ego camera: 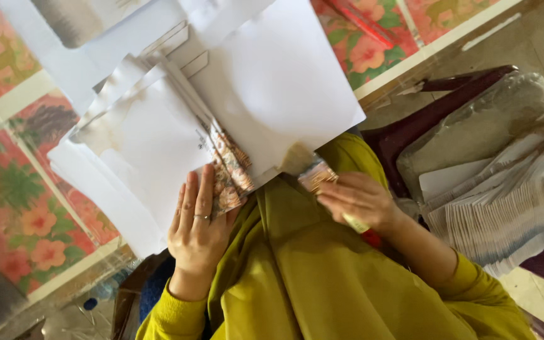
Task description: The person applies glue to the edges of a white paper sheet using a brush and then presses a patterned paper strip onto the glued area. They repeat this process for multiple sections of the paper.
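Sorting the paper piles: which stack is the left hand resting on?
The left hand rests on the white stack on the floral table; the other stack lies on the chair at the right, untouched.

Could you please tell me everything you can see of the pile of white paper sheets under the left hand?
The pile of white paper sheets lies fanned and askew on a floral tablecloth. The sheets look thin, some stained brownish; flower-patterned edges show at the lower right. The left hand rests flat on its near edge, and a larger white sheet overlaps its right side.
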